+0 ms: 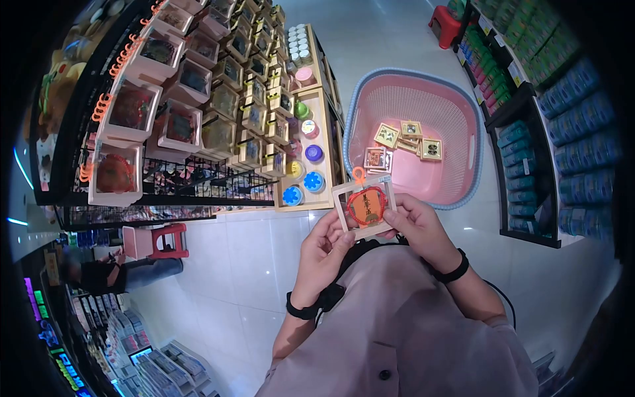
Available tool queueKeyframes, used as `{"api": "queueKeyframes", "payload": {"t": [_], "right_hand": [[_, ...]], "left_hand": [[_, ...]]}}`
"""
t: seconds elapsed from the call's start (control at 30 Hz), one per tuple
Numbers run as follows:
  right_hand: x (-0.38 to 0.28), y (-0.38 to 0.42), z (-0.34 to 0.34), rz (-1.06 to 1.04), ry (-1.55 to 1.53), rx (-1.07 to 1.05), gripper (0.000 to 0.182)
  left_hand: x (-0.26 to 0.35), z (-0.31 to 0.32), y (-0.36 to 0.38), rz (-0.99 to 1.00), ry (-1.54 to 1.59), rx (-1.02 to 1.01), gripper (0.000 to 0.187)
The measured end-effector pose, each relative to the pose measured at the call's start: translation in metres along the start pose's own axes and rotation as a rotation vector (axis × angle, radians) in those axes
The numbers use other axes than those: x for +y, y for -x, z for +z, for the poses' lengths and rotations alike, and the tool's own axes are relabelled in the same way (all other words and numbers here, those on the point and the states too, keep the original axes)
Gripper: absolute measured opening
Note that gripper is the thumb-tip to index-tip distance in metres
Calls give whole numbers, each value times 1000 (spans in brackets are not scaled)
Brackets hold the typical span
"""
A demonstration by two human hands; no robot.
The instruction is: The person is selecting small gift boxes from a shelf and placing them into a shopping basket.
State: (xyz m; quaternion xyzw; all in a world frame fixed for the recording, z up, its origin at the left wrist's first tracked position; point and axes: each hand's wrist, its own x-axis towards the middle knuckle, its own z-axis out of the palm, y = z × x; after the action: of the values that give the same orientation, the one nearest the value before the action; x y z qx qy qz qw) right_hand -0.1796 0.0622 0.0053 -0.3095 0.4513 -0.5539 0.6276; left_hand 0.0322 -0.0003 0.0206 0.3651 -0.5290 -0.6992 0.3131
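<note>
Between eight and nine o'clock I have another person (109,278) in a dark top and blue jeans, and at ten o'clock rows of square pale-framed display boxes (134,106) hang beside orange coils. Right of the person, a red plastic stool (173,239) sits low. Just off centre at twelve, a light-wood tray (320,104) carries tubs with blue, purple, yellow and green lids. Near six o'clock, my wearer's left hand (317,248) grips the lower left of a square pale-framed clear box (368,206) holding an orange tag in a red ring; that box is near centre, toward three o'clock. At two o'clock a pink plastic basket with a blue rim (423,99) holds small square gold boxes (430,149). Between three and four, the right hand (420,228) pinches the frame's right side. Past it, toward two-thirty, I see shelves of blue plastic-wrapped packs (582,155).
</note>
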Motion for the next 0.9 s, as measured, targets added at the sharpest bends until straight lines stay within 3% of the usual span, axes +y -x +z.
{"api": "queueKeyframes", "payload": {"t": [0.13,0.43,0.7,0.9], "right_hand": [[2,0,-1,-29,-21,-2,31],[8,2,-1,-11,-4,13,33],[11,1,1,10,100,12,29],[15,2,8,11,153,-38,28]], "left_hand": [[-1,-1,3,-75,0,-65,45],[8,-12,13,10,11,17,35],[102,-56,28,494,-238,460,39],[158,-78,26,659,-321,574,36]]}}
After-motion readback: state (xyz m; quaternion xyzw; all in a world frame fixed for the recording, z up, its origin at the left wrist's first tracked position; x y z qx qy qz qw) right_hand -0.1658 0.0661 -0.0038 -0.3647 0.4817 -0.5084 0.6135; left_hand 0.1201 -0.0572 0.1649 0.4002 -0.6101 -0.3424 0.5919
